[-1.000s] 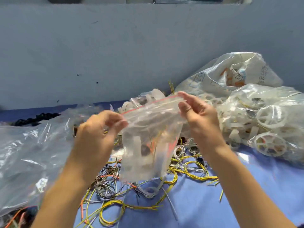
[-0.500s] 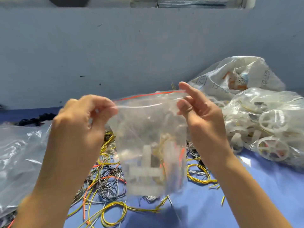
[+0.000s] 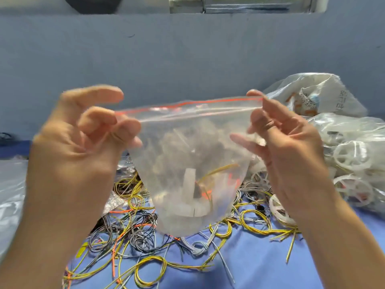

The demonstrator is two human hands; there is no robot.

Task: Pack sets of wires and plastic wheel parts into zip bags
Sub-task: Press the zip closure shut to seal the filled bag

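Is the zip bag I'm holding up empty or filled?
Partly filled: the zip bag shows white plastic parts and a yellow wire sitting at its bottom.

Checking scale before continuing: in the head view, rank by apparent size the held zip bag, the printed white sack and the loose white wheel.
1. Zip bag, largest, though nearest the camera.
2. Printed white sack, farther back.
3. Loose white wheel, partly hidden.
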